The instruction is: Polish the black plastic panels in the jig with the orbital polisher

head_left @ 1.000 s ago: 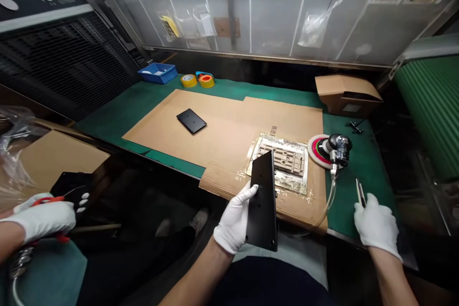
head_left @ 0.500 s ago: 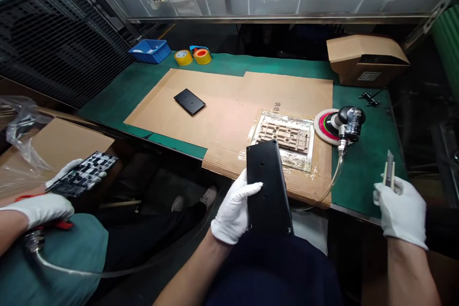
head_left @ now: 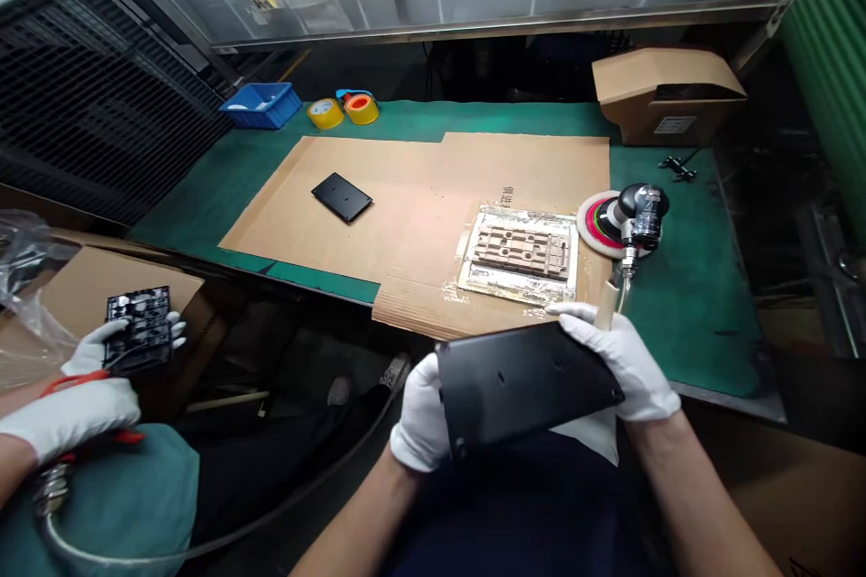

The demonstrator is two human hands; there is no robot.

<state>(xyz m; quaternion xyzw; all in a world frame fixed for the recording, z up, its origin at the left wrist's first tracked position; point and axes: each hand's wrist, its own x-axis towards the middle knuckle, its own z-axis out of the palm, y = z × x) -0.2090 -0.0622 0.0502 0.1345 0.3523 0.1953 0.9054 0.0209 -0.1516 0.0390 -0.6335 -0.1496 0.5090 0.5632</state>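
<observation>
Left hand (head_left: 423,415) grips the left end of a black panel (head_left: 524,388); right hand (head_left: 626,365) pinches its right end, fingers closed over the far edge; both white-gloved; panel is held tilted in front of the person's torso, just short of the near edge of the surface (head_left: 683,315), with small holes in its face; a pale tool handle (head_left: 607,305) sticks up beside the right hand, can't tell if held; nearest it, an air sander (head_left: 626,221) with a white pad sits on the green mat, hose running down; beside that, a foil-lined tray (head_left: 520,284) holding a tan slotted block (head_left: 520,252) lies on a cardboard sheet (head_left: 433,198); a second black plate (head_left: 342,196) lies flat on the same sheet; far edge has a blue bin (head_left: 261,105), two tape rolls (head_left: 325,113) and a cardboard box (head_left: 667,95); at left, a co-worker's gloved hand (head_left: 139,334) holds a black patterned board (head_left: 139,325); their other hand (head_left: 74,410) sits below it, with red-handled tool (head_left: 81,385) partly hidden.
</observation>
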